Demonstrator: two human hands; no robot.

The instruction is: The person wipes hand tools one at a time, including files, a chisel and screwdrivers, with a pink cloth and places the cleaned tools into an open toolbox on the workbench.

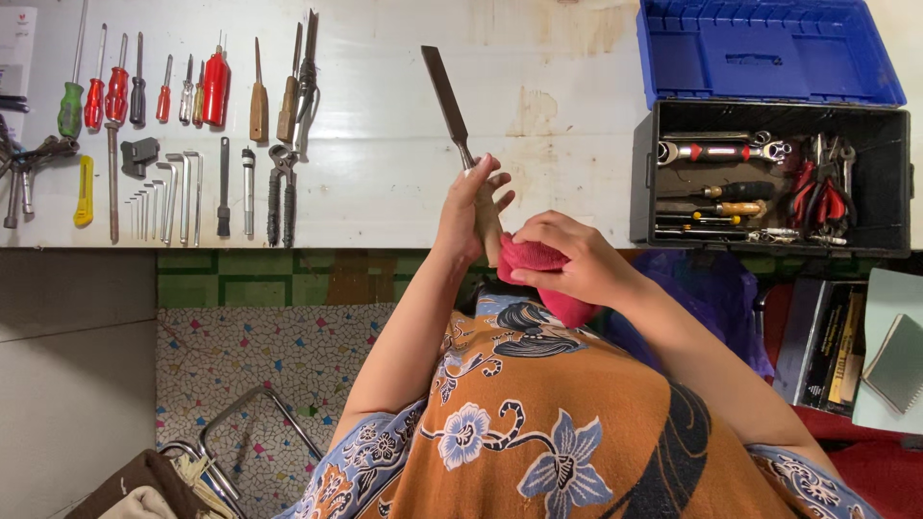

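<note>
Nearest the lens, the right hand (577, 261) pressed a red cloth (538, 269) against the wooden handle of a chisel (452, 111), which the left hand (468, 213) clasped upright just past the desk (538, 106) edge, over bare surface between the laid-out tools (192, 144) and the open toolbox (769, 173).

Dull metal chisel (445, 96), soft red cloth (538, 269), scuffed white worktop (404, 183), glossy blue plastic toolbox lid (769, 48)

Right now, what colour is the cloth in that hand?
The cloth in the right hand is pinkish red, seen in the head view.
</note>
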